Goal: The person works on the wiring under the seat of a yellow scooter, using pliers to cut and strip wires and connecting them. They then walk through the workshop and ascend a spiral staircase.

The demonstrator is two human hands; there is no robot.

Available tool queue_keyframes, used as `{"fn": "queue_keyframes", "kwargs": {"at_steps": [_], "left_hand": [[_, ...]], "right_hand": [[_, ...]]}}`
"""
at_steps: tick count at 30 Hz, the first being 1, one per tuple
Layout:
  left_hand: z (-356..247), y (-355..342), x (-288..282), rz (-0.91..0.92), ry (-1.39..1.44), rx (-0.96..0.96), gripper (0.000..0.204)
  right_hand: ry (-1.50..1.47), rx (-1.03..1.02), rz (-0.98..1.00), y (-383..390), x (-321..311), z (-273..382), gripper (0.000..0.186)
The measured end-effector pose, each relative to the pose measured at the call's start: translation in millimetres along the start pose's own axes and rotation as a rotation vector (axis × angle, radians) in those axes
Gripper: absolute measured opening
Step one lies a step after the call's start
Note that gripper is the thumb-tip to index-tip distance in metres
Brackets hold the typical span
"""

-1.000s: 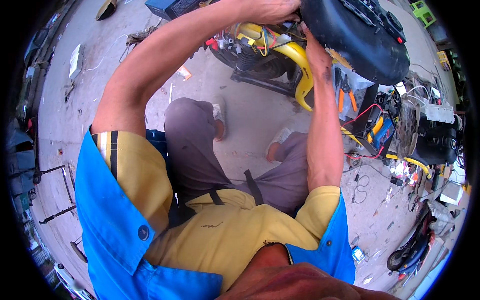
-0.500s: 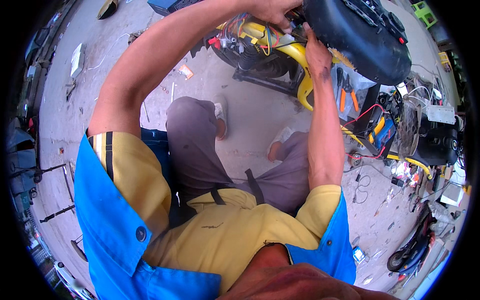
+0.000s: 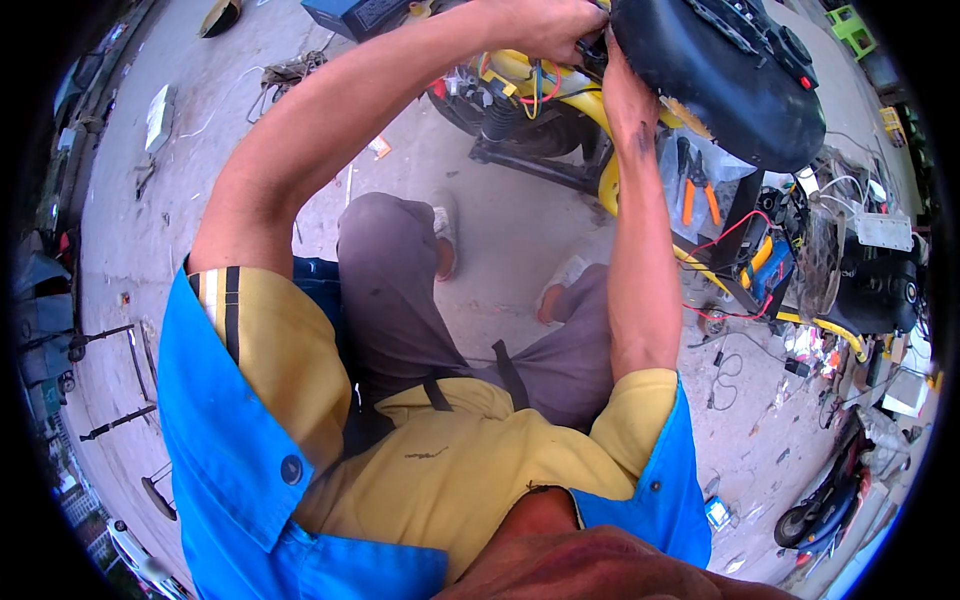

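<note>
My left hand point(image 3: 560, 30) curls at dark parts beside a black moulded seat-like piece point(image 3: 725, 85), its fingertips partly hidden. My right hand point(image 3: 628, 85) reaches up under that piece's left edge, fingers closed against the same spot; what they grip is too hidden to name. Below lies a yellow frame point(image 3: 607, 180) of a two-wheeler, with coloured wires and connectors point(image 3: 515, 85) and a dark wheel point(image 3: 540, 135). Orange-handled pliers point(image 3: 700, 195) rest on plastic film right of my right forearm.
A dark box point(image 3: 345, 15) is at top. Cluttered tools, cables and a black machine part point(image 3: 870, 280) fill the right side, with a parked scooter point(image 3: 820, 500) lower right. A white packet point(image 3: 160, 118) and metal frames point(image 3: 140, 370) lie left. A green stool point(image 3: 850, 30) stands far right.
My left fingers have shifted down and across beside the black piece. My right forearm has moved slightly left, its hand still at the piece's edge.
</note>
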State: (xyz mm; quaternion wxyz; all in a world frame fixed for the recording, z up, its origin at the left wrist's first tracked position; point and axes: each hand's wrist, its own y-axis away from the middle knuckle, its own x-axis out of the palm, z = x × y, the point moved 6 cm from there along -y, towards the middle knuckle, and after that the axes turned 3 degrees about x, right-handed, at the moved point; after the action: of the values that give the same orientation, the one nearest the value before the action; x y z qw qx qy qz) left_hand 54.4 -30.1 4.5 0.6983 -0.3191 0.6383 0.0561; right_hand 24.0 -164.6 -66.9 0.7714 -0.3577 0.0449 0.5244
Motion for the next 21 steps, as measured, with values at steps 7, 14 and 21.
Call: {"fn": "queue_keyframes", "kwargs": {"at_steps": [7,14,21], "left_hand": [[-5,1,-1,0.014,0.045,-0.047,0.019],[13,11,-1,0.188,0.273,-0.133,0.014],[9,15,-1,0.140,0.284,-0.126,0.018]], "right_hand": [[-0.133,0.100,0.091,-20,15,-23,0.055],[-0.666,0.218,0.042,2,18,-17,0.066],[-0.856,0.177,0.099,6,13,-4,0.060]]}}
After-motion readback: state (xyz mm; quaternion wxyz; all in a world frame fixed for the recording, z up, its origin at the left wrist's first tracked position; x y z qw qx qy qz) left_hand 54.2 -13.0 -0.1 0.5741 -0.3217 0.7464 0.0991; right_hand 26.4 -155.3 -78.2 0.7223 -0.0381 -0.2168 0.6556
